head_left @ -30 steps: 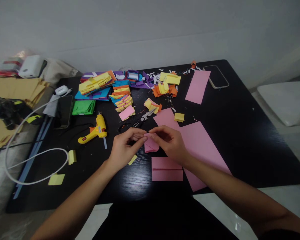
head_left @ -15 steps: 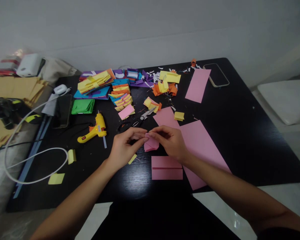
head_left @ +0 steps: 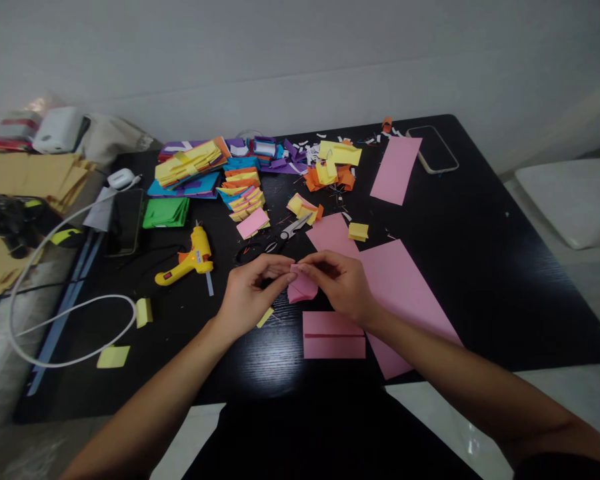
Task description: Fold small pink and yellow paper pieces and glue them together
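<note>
Scissors (head_left: 294, 229) lie on the black surface (head_left: 505, 300), and to the near side of them the left hand (head_left: 250, 291) and the right hand (head_left: 343, 283) hold a small folded pink paper (head_left: 303, 290) between them. The left fingers are drawn in narrow, pinching its upper left edge with the thumb; the right fingers pinch its upper right part in the same way, their tips close to the left ones. A creased pink sheet (head_left: 334, 347) lies nearer the person than the scissors and a little to their right, partly behind the right hand. To the right of the scissors are a pink strip (head_left: 333, 233) and, farther right and nearer, a large pink sheet (head_left: 409, 307). A small yellow piece (head_left: 359, 232) sits right of the scissors too. Left of them rests a yellow glue gun (head_left: 195, 259), with a green paper bundle (head_left: 167, 212) beyond it. Past the scissors, on their far side, come a yellow and orange paper pile (head_left: 330, 175) and white scraps (head_left: 313, 155); a row of folded coloured papers (head_left: 244, 190) stands to their far left.
</note>
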A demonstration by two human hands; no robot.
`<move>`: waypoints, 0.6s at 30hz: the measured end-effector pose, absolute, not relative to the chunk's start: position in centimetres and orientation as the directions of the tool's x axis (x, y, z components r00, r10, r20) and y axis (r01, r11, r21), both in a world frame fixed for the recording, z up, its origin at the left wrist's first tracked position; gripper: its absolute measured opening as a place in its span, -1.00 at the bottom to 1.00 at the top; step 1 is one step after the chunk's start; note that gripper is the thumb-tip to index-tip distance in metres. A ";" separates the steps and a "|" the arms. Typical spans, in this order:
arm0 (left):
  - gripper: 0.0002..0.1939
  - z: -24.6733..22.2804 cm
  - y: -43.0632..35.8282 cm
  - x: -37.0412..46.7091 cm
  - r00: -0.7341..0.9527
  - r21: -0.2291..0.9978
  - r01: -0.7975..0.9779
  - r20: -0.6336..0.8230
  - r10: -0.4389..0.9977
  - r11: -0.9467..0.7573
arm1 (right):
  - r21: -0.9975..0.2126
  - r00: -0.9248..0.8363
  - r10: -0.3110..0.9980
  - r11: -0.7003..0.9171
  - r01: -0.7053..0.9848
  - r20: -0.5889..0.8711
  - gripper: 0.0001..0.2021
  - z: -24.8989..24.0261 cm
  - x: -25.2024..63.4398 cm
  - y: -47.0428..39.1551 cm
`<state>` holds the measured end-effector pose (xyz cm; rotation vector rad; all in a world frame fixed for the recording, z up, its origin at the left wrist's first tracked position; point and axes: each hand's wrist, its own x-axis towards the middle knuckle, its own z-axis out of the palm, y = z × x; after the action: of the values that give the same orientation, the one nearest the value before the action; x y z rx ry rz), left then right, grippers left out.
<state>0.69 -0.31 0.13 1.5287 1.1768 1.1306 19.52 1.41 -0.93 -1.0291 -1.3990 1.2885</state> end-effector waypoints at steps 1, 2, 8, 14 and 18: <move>-0.80 0.2 -0.3 0.7 0.141 0.964 0.199 0.148 0.979 -0.175 | -0.995 -0.203 0.975 0.094 -0.015 0.095 -0.86 -1.0 19.5 1.4; -0.81 0.3 -0.3 0.7 0.144 0.959 0.217 0.151 0.978 -0.180 | -0.995 -0.201 0.975 0.094 -0.014 0.095 -0.85 -1.0 19.5 1.3; -0.87 0.5 -0.3 0.4 0.148 0.908 0.356 0.176 0.973 -0.218 | -0.993 -0.208 0.972 0.116 0.017 0.110 -0.84 -1.0 19.4 1.1; -0.88 0.6 -0.4 0.4 0.160 0.896 0.378 0.188 0.969 -0.236 | -0.995 -0.227 0.970 0.097 0.013 0.091 -0.83 -1.0 19.5 1.1; -0.87 0.6 -0.3 0.3 0.161 0.879 0.409 0.192 0.968 -0.243 | -0.999 -0.243 0.969 0.049 0.002 0.047 -0.83 -1.0 19.5 1.4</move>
<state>0.32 -0.31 0.58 1.7588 1.3169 1.0426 19.51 1.36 -0.95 -1.0526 -1.4165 1.3462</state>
